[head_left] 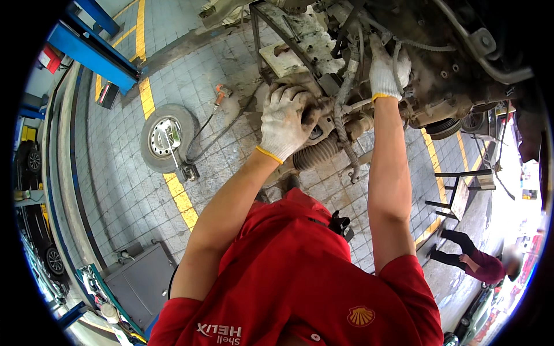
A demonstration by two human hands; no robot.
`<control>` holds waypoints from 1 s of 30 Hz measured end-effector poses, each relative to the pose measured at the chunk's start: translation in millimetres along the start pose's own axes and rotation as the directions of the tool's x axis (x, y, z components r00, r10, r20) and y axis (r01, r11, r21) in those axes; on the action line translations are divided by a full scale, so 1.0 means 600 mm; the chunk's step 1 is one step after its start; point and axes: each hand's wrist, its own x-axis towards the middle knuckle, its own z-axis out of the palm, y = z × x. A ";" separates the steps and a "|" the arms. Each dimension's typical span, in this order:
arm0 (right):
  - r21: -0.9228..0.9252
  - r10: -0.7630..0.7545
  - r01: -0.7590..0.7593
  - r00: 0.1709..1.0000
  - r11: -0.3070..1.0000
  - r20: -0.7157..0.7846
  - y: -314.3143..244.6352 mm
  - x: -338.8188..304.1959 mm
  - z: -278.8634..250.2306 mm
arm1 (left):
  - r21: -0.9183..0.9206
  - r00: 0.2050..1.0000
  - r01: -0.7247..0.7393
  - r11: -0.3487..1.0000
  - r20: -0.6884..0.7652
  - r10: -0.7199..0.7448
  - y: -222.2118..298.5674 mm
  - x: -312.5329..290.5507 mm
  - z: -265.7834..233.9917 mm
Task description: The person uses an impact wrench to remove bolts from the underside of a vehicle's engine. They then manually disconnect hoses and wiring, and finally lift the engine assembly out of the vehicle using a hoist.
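Note:
Both my hands wear white knitted gloves with yellow cuffs, raised to the greasy underside of a vehicle. My left hand has its fingers bent and closed at a dirty metal part, just above a ribbed black bellows; what lies in its grip is hidden. My right hand reaches farther up among hoses and brackets, its fingertips partly covered by a thin hose. I cannot make out what it touches. Between the two hands runs a grey corrugated conduit, its loose end hanging lower down.
A wheel lies on the tiled floor at the left, near an orange-handled air tool with its hose. Blue lift posts stand at the far left. A grey cabinet is at lower left. A person walks at right, near a metal stand.

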 end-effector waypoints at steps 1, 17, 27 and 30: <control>-0.066 -0.026 0.029 0.999 0.997 0.046 -0.006 -0.010 -0.008 | -0.004 1.000 -0.003 1.000 -0.017 0.002 -0.002 0.000 -0.002; -0.216 0.205 -0.178 0.973 0.960 0.107 -0.054 0.003 -0.036 | -0.123 0.993 0.007 0.992 -0.117 -0.022 -0.010 0.003 -0.004; -0.839 -0.307 0.394 0.907 0.375 0.289 0.033 -0.020 0.023 | -0.156 0.992 0.011 0.988 -0.119 -0.030 -0.016 -0.001 -0.002; -0.879 -0.400 0.416 0.865 0.233 0.304 0.043 -0.022 0.032 | -0.141 0.993 0.015 0.990 -0.111 -0.031 -0.020 -0.002 0.000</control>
